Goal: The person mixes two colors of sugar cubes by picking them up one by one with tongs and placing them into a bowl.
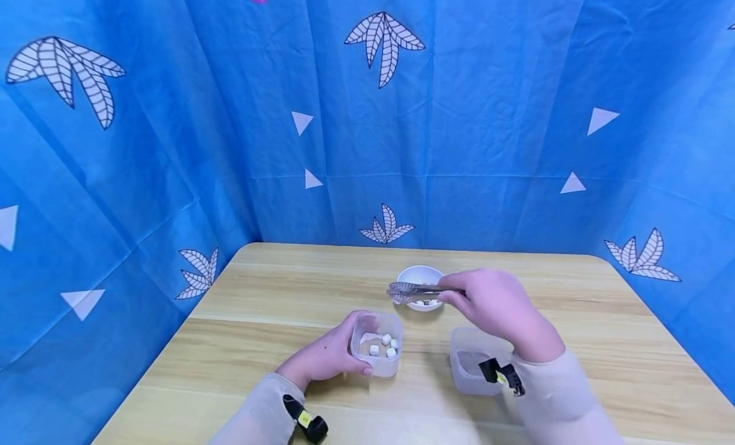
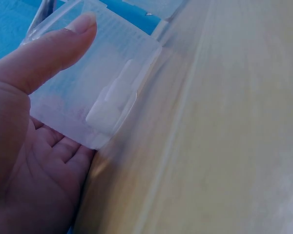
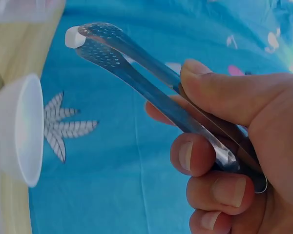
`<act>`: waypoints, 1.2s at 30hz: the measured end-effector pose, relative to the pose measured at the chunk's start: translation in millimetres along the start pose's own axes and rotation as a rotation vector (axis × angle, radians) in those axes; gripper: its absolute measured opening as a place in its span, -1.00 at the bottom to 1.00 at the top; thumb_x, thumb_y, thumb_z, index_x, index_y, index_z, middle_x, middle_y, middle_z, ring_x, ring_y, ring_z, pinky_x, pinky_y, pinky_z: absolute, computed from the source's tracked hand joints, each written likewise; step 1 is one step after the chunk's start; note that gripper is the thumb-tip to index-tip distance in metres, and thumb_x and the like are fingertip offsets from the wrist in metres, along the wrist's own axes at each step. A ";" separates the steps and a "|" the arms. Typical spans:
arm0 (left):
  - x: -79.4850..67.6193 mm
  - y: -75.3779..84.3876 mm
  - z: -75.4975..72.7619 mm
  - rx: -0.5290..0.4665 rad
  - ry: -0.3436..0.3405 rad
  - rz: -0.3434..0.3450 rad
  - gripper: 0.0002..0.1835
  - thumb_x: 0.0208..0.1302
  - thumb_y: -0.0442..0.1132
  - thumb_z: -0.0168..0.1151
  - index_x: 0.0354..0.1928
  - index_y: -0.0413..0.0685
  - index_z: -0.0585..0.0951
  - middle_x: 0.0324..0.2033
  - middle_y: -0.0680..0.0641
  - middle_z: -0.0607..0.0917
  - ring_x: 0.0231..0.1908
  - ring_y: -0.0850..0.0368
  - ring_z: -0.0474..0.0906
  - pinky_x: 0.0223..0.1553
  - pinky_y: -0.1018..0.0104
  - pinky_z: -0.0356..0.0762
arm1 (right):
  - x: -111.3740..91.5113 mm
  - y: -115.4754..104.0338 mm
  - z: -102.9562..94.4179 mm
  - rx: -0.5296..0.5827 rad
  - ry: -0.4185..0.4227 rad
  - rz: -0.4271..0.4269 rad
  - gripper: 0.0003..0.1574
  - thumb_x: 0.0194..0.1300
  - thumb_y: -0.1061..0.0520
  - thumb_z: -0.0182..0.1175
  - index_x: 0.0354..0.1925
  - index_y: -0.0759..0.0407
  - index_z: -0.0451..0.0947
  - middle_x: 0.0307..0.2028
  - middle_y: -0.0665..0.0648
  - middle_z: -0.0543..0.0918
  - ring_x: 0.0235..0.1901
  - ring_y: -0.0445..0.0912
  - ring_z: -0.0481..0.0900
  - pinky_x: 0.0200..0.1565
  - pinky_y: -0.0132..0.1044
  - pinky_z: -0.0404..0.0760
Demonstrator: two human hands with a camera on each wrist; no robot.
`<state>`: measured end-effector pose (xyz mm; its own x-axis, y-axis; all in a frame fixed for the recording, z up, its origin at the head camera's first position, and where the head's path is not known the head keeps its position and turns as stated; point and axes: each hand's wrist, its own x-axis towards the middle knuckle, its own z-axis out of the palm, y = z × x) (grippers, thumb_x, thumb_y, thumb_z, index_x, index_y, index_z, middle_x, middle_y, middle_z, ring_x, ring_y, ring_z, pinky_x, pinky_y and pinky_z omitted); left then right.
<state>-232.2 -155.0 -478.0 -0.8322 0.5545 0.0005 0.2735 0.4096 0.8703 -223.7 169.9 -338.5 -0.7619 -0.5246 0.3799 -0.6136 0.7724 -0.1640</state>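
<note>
My left hand grips a clear plastic container by its side, thumb on the near wall and fingers round the far one. Inside it lie several small white cubes, which show blurred through the wall in the left wrist view. With my right hand I hold metal tongs, squeezed between thumb and fingers. Their perforated tips pinch one white cube. In the head view the tongs extend leftward over a white bowl that has more white pieces in it.
A second clear plastic container stands on the wooden table under my right forearm, partly covered by it. Blue patterned cloth hangs behind the table and along its sides.
</note>
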 end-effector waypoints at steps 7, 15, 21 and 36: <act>-0.7 0.1 0.5 -0.015 0.002 -0.044 -0.02 -0.05 -0.04 0.63 0.39 0.32 0.23 0.33 0.14 0.45 0.32 0.09 0.34 0.39 -0.05 0.17 | -3.8 27.0 -4.6 -0.032 -0.025 0.102 -0.83 0.40 -0.04 0.28 -0.12 -0.10 0.76 -0.34 -0.17 0.71 -0.40 -0.18 0.60 -0.37 -0.07 0.58; -0.4 0.7 0.8 -0.021 0.002 -0.058 -0.02 -0.04 -0.03 0.63 0.39 0.33 0.23 0.33 0.15 0.44 0.32 0.07 0.33 0.38 -0.06 0.18 | -5.8 48.7 3.1 -0.058 -0.063 0.200 -0.79 0.40 -0.03 0.26 -0.09 -0.07 0.76 -0.26 -0.06 0.75 -0.27 -0.02 0.69 -0.32 0.07 0.62; 0.4 0.0 0.8 -0.020 -0.001 -0.035 -0.02 -0.03 -0.07 0.62 0.40 0.29 0.23 0.32 0.11 0.45 0.30 0.06 0.36 0.36 -0.02 0.22 | -7.1 58.4 9.7 -0.065 -0.084 0.235 -0.78 0.40 -0.03 0.26 -0.09 -0.03 0.77 -0.19 0.01 0.77 -0.18 0.07 0.71 -0.24 0.13 0.63; -0.2 1.5 -0.4 -0.017 -0.005 -0.041 -0.03 -0.02 -0.06 0.62 0.40 0.29 0.22 0.32 0.12 0.45 0.30 0.06 0.35 0.37 -0.05 0.20 | -7.0 61.7 13.3 -0.062 -0.126 0.270 -0.74 0.40 -0.05 0.26 -0.05 -0.02 0.76 -0.13 0.05 0.77 -0.11 0.13 0.70 -0.20 0.18 0.62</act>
<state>-231.9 -154.8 -476.5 -0.8401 0.5412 -0.0378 0.2308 0.4196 0.8779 -259.0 216.4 -363.3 -0.9178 -0.3346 0.2138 -0.3745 0.9083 -0.1863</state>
